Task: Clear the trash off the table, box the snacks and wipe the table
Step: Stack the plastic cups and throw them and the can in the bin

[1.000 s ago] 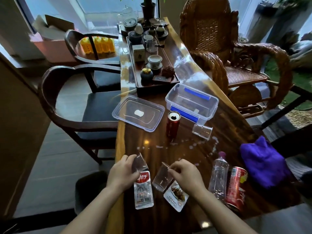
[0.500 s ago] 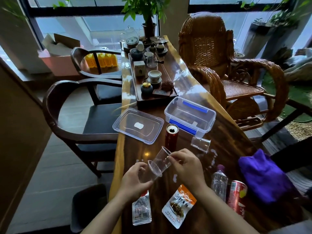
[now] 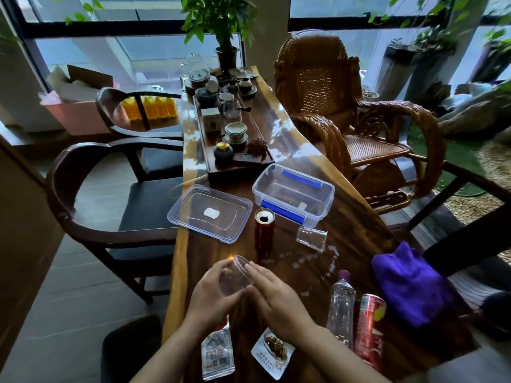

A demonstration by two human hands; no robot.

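Observation:
Clear plastic cups (image 3: 235,277), nested one in the other, sit between my left hand (image 3: 211,297) and my right hand (image 3: 273,297), both gripping them above the wooden table (image 3: 359,217). Two snack packets lie near the front edge: a clear one with a red label (image 3: 217,352) and a white one (image 3: 273,352). An upright red can (image 3: 264,234) stands ahead of my hands, with another clear cup (image 3: 312,239) on its side to its right. A plastic bottle (image 3: 341,302), a second red can (image 3: 369,327) and a purple cloth (image 3: 412,288) lie at the right.
A clear storage box (image 3: 293,194) with blue clips stands open beside its lid (image 3: 210,212). White crumbs or droplets (image 3: 301,261) dot the tabletop. A tea tray (image 3: 232,139) fills the far end. Dark chairs (image 3: 110,200) stand left, a wicker rocking chair (image 3: 345,106) right.
Each hand held a separate cup; they came together and the cups now sit nested between both hands. The view has tilted up, so the snack packets lie lower in frame.

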